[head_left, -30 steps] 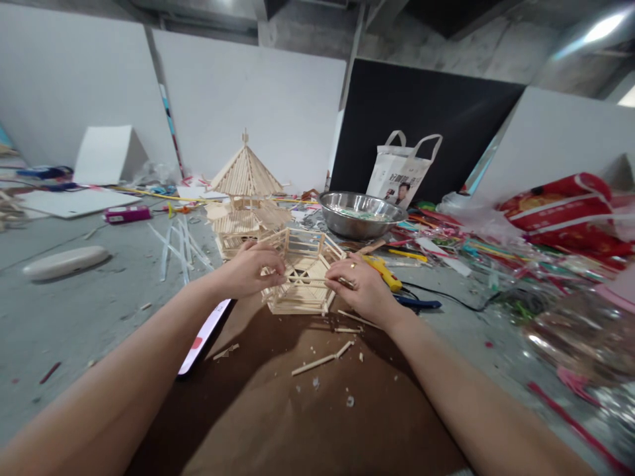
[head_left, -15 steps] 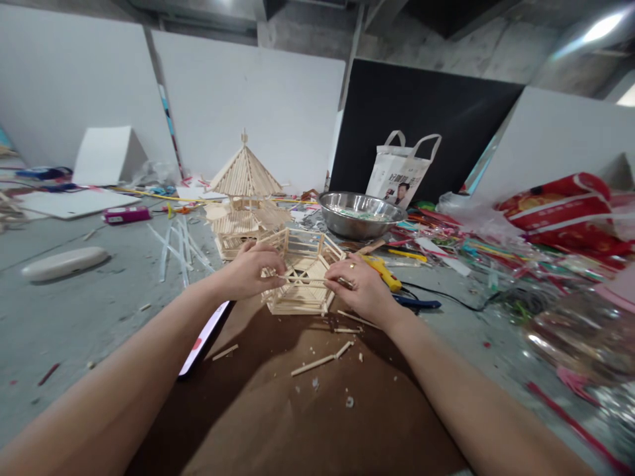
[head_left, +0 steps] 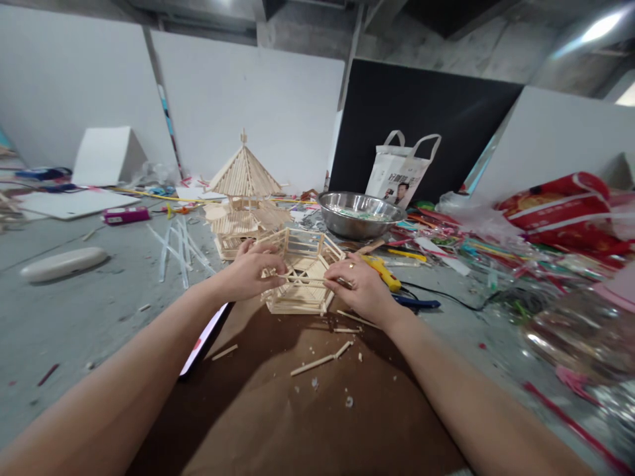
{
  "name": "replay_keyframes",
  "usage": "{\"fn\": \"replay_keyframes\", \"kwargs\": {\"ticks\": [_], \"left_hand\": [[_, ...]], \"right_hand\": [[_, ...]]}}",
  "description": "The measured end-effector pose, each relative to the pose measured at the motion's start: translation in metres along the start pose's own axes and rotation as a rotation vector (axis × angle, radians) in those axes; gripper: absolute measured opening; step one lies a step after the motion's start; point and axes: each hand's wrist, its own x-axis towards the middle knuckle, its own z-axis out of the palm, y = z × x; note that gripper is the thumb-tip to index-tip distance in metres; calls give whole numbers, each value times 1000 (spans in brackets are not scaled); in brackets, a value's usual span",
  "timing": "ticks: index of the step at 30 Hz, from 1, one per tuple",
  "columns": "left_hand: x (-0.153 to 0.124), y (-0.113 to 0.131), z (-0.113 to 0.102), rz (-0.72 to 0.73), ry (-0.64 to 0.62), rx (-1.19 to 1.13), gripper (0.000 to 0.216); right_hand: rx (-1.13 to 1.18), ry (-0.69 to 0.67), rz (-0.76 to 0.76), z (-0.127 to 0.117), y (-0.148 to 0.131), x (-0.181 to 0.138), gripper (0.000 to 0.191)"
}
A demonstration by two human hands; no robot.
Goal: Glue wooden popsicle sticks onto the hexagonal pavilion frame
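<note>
A small six-sided model frame of pale wooden sticks (head_left: pixel 297 306) stands on brown paper in front of me. My left hand (head_left: pixel 254 270) is at its left side, thumb and fingers closed on the left end of a thin wooden stick (head_left: pixel 304 280). This stick lies level across the near side of the frame, at about railing height. My right hand (head_left: pixel 354 281), with a ring on one finger, pinches the right end. My fingers hide parts of the frame's side railings. Behind it stands a stick pavilion (head_left: pixel 245 175) with a pointed roof.
Stick offcuts (head_left: pixel 312 365) lie on the brown paper (head_left: pixel 297 423). A phone (head_left: pixel 206 344) lies beside my left forearm. To the right are a yellow glue gun (head_left: pixel 384 272) and its cord. Behind are a metal bowl (head_left: pixel 362 225), a tote bag (head_left: pixel 397 172) and glue sticks (head_left: pixel 181 248) at left.
</note>
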Motion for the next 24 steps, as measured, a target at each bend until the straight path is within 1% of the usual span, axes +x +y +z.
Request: {"fn": "replay_keyframes", "kwargs": {"ticks": [13, 20, 24], "left_hand": [[1, 1, -2, -14, -21, -20, 17], [0, -2, -1, 4, 22, -26, 27], [1, -2, -2, 16, 35, -58, 26]], "right_hand": [[-6, 5, -15, 0, 0, 0, 12], [-7, -2, -10, -1, 0, 0, 11], [-5, -7, -12, -2, -1, 1, 11]]}}
